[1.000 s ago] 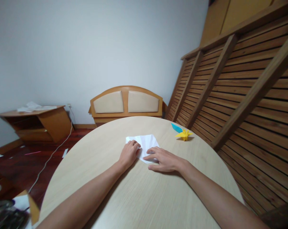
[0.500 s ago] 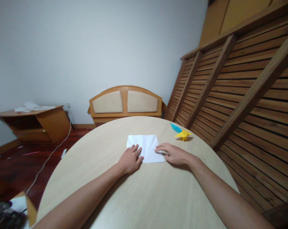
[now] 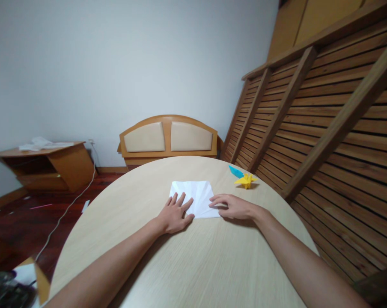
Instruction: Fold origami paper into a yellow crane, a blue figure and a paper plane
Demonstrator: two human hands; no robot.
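Observation:
A sheet of white paper (image 3: 198,199) with crease lines lies on the round wooden table (image 3: 193,265). My left hand (image 3: 176,214) rests spread over its left near corner, fingers apart and palm down. At the right edge of the sheet is my right hand (image 3: 232,206), its fingers reaching onto the paper, slightly bent and apart. It grips nothing that I can see. Beyond my right hand stands a yellow folded-paper figure (image 3: 246,181), with a blue folded-paper piece (image 3: 236,172) just behind it.
A tall slatted wooden panel (image 3: 328,141) leans along the table's right side. Past the far edge is a padded headboard (image 3: 168,137). On the left, a low desk (image 3: 65,167) holds white papers, and a white cable (image 3: 68,220) runs across the dark floor.
The fingers of my left hand have spread wider on the paper. My right hand has shifted very slightly, its fingers a little more apart. The sheet stays in place.

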